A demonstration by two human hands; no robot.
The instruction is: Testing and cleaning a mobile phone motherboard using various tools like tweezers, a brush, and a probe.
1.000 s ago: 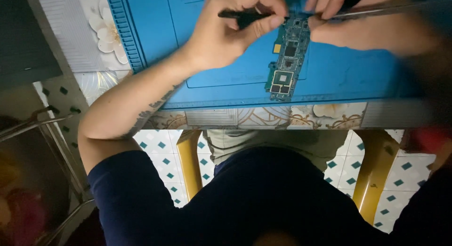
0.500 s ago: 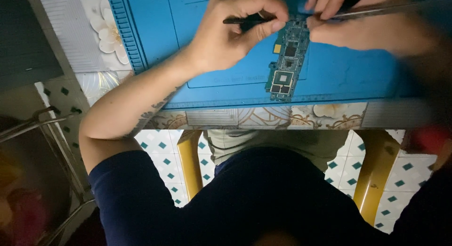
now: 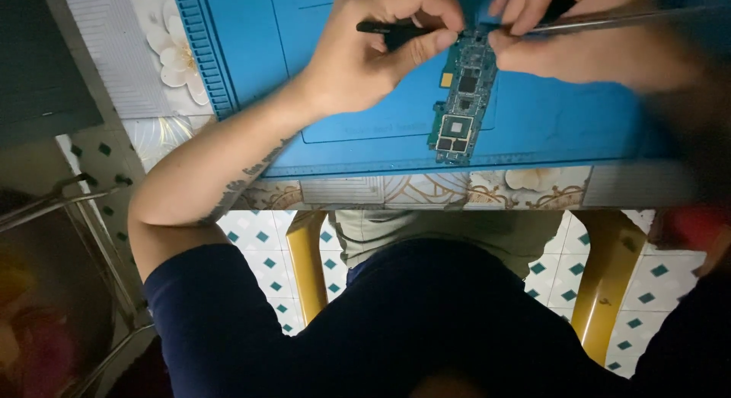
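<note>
A narrow green circuit board with dark chips lies on a blue work mat. My left hand pinches a black tweezer-like tool with its tip at the board's top end. My right hand grips a thin metal rod-shaped tool that also points at the board's top end. The fingers of both hands hide the top of the board.
The mat lies on a table with a floral cover, whose front edge runs across the middle. Below are yellow stool legs, a patterned tile floor, and metal bars at the left.
My left hand has shifted its grip slightly, so the black tool sits a little differently at the board's top. The board and the right hand stay in place.
</note>
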